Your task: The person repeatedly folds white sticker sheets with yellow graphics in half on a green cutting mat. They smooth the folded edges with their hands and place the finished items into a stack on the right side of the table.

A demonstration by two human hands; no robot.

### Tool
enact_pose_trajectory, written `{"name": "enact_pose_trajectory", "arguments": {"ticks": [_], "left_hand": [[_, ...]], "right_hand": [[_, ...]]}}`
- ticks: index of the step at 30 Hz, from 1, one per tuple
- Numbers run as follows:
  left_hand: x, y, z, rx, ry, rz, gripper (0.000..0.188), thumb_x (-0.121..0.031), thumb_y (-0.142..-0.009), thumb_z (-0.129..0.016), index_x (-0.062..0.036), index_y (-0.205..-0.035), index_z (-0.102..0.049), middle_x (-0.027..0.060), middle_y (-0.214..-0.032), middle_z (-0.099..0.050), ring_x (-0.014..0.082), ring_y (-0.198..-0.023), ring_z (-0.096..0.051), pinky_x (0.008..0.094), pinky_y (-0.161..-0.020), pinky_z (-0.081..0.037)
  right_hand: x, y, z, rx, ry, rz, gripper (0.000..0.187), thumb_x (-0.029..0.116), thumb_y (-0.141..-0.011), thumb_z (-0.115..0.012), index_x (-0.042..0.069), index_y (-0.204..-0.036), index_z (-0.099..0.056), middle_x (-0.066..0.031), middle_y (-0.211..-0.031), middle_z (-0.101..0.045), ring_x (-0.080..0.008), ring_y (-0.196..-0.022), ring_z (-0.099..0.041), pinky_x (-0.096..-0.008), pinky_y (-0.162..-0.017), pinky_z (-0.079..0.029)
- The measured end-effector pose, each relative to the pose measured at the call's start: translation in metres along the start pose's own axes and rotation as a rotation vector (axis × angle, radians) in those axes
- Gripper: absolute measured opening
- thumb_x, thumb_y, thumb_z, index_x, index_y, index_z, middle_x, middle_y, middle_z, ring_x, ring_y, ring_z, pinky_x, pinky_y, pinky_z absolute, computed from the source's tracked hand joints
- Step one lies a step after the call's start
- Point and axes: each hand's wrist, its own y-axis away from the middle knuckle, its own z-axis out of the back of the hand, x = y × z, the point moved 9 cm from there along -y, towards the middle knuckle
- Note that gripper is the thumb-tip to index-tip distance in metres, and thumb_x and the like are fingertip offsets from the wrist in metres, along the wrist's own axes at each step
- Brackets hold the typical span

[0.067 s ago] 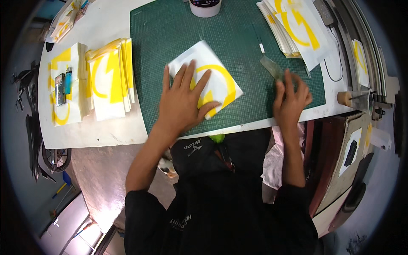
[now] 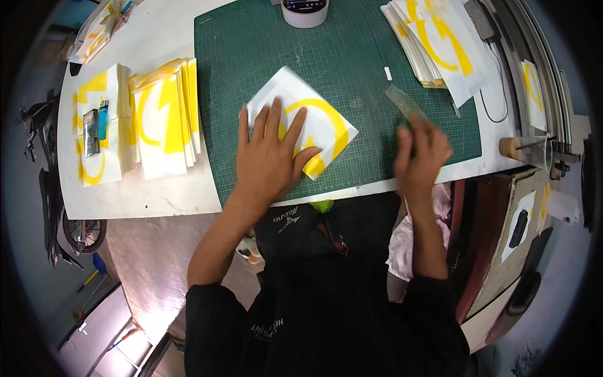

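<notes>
tabletop (image 2: 151, 201), green cutting mat (image 2: 264, 38). white sheet with yellow arc (image 2: 320, 119), mat's near edge: left hand (image 2: 267, 157) flat, fingers spread. right hand (image 2: 421, 154) blurred on clear scraper (image 2: 405, 103), grip i cannot tell. i'd expect the sheet to slip if pressure eases.

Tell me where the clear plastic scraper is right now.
In the head view the clear scraper lies on the right part of the green cutting mat, just beyond the right hand fingertips and below the stack of yellow-printed sheets.
</notes>
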Motion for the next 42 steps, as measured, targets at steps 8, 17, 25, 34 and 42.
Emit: {"name": "enact_pose_trajectory", "arguments": {"ticks": [8,17,25,34,42], "left_hand": [[-0.013,0.046,0.024,0.097,0.187,0.102,0.058,-0.035,-0.096,-0.074,-0.0036,-0.143,-0.062,0.0199,-0.121,-0.065,0.0351,-0.106,-0.061,0.0541,-0.106,-0.041],[0.088,0.044,0.051,-0.246,0.81,0.417,0.036,-0.006,-0.098,-0.076,0.0042,-0.131,-0.065,0.0145,-0.113,-0.076,0.0213,-0.104,-0.071,0.0349,-0.095,-0.056],[0.223,0.076,0.12,-0.561,0.194,0.693,0.058,-0.012,-0.096,-0.078,0.0067,-0.145,-0.053,0.0225,-0.121,-0.07,0.0322,-0.109,-0.068,0.0408,-0.098,-0.053],[0.083,0.056,0.06,-0.356,0.796,0.359,0.057,-0.012,-0.096,-0.078,0.006,-0.145,-0.055,0.023,-0.134,-0.066,0.0346,-0.124,-0.065,0.0436,-0.108,-0.049],[0.052,0.003,-0.024,-0.056,2.017,0.326,0.067,-0.053,-0.109,-0.056,0.0026,-0.147,-0.054,0.0151,-0.138,-0.067,0.0217,-0.122,-0.067,0.0367,-0.104,-0.054]], "right_hand": [[0.079,0.021,-0.006,0.094,-0.179,0.107,0.051,0.01,-0.089,-0.079,-0.003,-0.135,-0.063,-0.0085,-0.097,-0.07,-0.0255,-0.089,-0.065,-0.0457,-0.093,-0.042],[0.043,-0.052,0.043,-0.152,-0.404,0.327,0.048,0.017,-0.089,-0.086,-0.001,-0.129,-0.068,-0.0159,-0.12,-0.076,-0.037,-0.11,-0.07,-0.0495,-0.101,-0.049],[-0.095,-0.099,0.023,0.105,0.22,0.192,0.024,0.013,-0.093,-0.078,0.004,-0.115,-0.075,-0.0112,-0.114,-0.073,-0.0317,-0.11,-0.066,-0.0482,-0.104,-0.042],[-0.031,-0.086,0.055,-0.063,0.048,0.539,0.029,-0.002,-0.079,-0.072,0.005,-0.107,-0.07,-0.0071,-0.105,-0.071,-0.0276,-0.098,-0.068,-0.05,-0.098,-0.043],[0.093,0.031,0.065,0.074,-0.167,0.968,0.014,0.01,-0.08,-0.081,0.007,-0.093,-0.078,-0.0035,-0.115,-0.076,-0.023,-0.101,-0.068,-0.0448,-0.094,-0.049]]}}
